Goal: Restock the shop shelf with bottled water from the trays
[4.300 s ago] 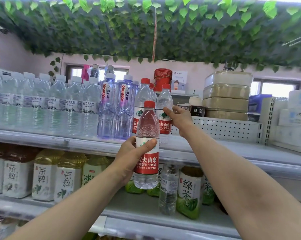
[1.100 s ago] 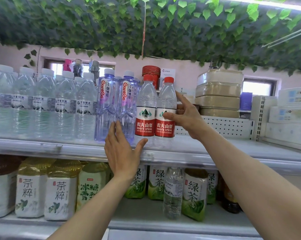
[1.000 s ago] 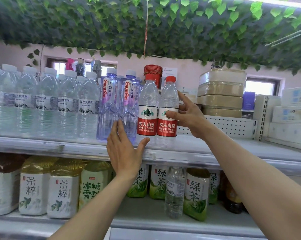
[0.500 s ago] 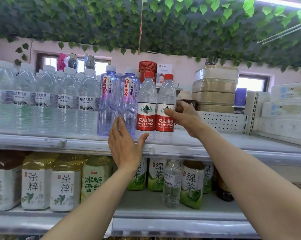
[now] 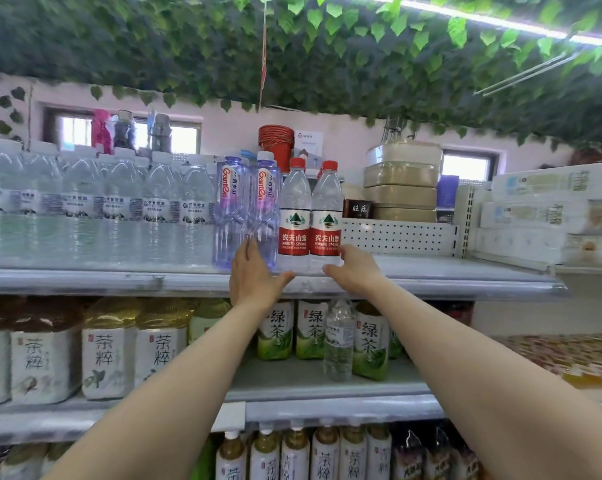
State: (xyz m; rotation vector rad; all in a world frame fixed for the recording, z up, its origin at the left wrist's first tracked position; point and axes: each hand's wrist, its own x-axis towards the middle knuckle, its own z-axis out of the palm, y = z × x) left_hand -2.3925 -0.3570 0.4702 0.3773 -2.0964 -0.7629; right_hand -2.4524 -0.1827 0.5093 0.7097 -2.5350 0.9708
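Two red-label bottles [image 5: 293,230] upright on top shelf [image 5: 465,279]. My left hand [image 5: 252,277], right hand [image 5: 356,271] slack, holding nothing, flanking bases. No trays visible; remainder unknown.

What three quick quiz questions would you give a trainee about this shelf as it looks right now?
1. True or false: the two red-capped bottles stand upright on the top shelf.
2. What stands directly to the left of them? A) green tea bottles B) purple Ganten bottles C) stacked tins
3. Fill in: the fingers of the ___ hand lie flat in front of a purple bottle's base.

Key: 1 true; 2 B; 3 left, the left hand.
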